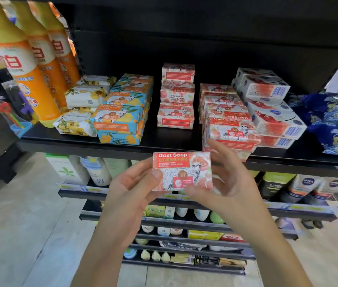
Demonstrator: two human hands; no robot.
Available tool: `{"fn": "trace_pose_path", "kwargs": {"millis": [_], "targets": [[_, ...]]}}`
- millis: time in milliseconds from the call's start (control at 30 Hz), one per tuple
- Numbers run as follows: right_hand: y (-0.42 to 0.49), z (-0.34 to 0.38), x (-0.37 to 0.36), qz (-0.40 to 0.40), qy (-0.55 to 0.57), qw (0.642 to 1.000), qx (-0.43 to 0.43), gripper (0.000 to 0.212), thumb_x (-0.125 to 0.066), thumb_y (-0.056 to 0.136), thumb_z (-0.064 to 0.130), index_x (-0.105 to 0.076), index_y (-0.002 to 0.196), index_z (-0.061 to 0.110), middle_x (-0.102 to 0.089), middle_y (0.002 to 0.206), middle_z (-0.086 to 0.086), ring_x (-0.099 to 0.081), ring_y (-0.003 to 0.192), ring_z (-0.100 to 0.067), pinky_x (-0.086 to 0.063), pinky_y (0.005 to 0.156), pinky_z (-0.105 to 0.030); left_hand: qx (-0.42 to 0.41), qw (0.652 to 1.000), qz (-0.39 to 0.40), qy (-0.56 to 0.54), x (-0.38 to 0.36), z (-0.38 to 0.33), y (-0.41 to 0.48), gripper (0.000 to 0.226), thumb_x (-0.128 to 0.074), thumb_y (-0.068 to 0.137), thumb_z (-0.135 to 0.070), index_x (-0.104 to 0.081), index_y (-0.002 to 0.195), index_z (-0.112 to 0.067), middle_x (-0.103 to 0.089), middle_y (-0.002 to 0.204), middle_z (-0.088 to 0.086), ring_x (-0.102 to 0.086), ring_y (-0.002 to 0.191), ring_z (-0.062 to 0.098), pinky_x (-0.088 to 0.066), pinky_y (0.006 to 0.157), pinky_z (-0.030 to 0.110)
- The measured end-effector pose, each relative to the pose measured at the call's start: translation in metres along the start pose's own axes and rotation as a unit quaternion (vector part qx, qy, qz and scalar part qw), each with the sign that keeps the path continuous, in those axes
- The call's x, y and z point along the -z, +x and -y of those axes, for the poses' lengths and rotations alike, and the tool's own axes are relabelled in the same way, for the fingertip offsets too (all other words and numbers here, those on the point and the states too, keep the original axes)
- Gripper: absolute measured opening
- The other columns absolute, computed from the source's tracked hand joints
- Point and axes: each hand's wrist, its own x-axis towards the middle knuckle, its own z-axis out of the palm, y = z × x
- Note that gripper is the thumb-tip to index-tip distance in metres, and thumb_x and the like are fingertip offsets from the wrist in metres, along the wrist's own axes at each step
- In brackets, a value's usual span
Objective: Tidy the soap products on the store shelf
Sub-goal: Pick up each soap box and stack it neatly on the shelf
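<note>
Head view: we held one pink Goat Soap bar (182, 171) at centre frame, in front of and just below the front edge of the top shelf (159, 145), label facing us and upright. Our left hand (131, 189) pinched its lower-left corner, thumb on the front. Our right hand (229, 183) gripped its right end, thumb under the bottom edge, fingers curled behind. On the shelf, just above the bar and right of centre, sat a pile of matching pink bars (226, 119), some w/ labels upside down. A second pink stack (176, 96) stood at mid-frame, three high. Left of it were blue-and-yellow Goat Soap bars (120, 119), then sunflower-wrapped soaps (81, 108) and orange bottles (27, 75) at upper left. White boxes (271, 106) w/ red print were stacked at right. Lower shelves (164, 224) at bottom centre held assorted bottles, too blurred to read.
</note>
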Motion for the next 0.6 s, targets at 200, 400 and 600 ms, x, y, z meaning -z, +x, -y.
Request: {"fn": "trace_pose_path", "kwargs": {"millis": [200,400,600], "targets": [[-0.003,-0.012,-0.005,-0.033,0.193,0.974,-0.112,0.05,-0.076,0.072,0.034,-0.069,0.119,0.021,-0.078,0.109,-0.002,-0.073,0.104,-0.02,-0.059,0.086,-0.028,0.009,1.0,0.01,0.007,-0.002,0.008,0.0,0.046,-0.069,0.086,-0.024,-0.067,0.129,-0.009,-0.076,0.118,0.01,-0.072,0.112,0.026,-0.058,0.096,0.038],[-0.005,-0.023,-0.003,-0.042,0.182,0.977,-0.106,0.045,-0.077,0.076,0.028,-0.071,0.119,0.018,-0.076,0.11,-0.005,-0.073,0.104,-0.02,-0.057,0.084,-0.023,0.02,1.0,0.006,0.0,-0.001,0.011,0.001,0.045,-0.08,0.083,-0.017,-0.069,0.126,-0.016,-0.076,0.118,0.007,-0.072,0.113,0.025,-0.055,0.095,0.038],[-0.006,-0.022,0.001,-0.051,0.193,0.979,-0.048,0.044,-0.074,0.072,0.014,-0.067,0.113,0.029,-0.077,0.1,0.02,-0.07,0.095,0.008,-0.055,0.075,-0.012,0.024,0.999,0.024,0.008,0.0,0.011,0.002,0.045,-0.073,0.081,-0.022,-0.069,0.126,-0.017,-0.075,0.119,0.006,-0.07,0.114,0.022,-0.057,0.097,0.03]]}}
